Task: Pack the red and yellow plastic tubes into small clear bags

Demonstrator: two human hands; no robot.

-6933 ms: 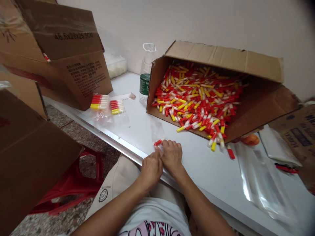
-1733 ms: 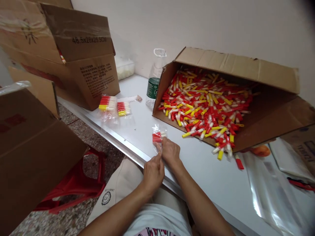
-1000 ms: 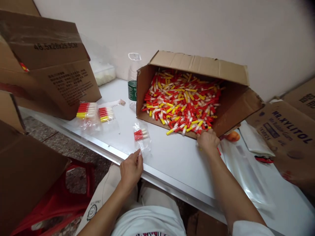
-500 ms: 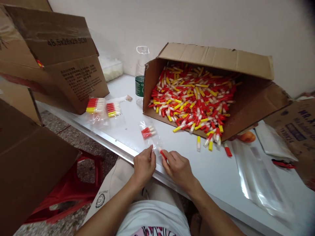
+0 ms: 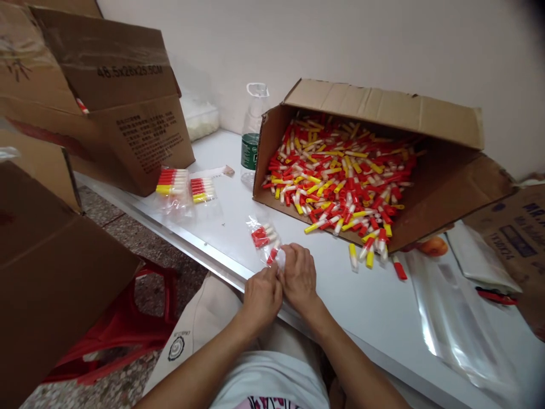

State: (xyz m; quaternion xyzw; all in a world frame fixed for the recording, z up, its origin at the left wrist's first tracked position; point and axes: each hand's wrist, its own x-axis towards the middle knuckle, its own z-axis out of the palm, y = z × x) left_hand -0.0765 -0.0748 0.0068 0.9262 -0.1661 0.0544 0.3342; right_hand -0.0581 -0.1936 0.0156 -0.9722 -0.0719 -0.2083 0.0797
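Note:
Close together at the table's front edge, my two hands work at a small clear plastic bag (image 5: 273, 240). My left hand (image 5: 261, 293) is closed, pinching the near end of the bag. My right hand (image 5: 299, 276) is closed too, its fingers bent over the bag's right side. Several red-and-white tubes (image 5: 261, 236) lie in the far part of the bag. One more red-and-white tube (image 5: 272, 255) is inside it just beyond my fingertips. What lies under my right fingers is partly hidden.
An opened carton (image 5: 451, 199) lies on its side, spilling red, yellow and white tubes (image 5: 336, 170). Filled bags (image 5: 174, 184) lie on the left by a tall carton (image 5: 140, 130). A plastic bottle (image 5: 251, 150) stands behind; clear bags (image 5: 451, 307) lie right, a red stool (image 5: 128, 324) below.
The red-and-white tube that my right hand held at the bag's mouth is now inside the bag. My right hand has moved up against my left. The view has shifted slightly.

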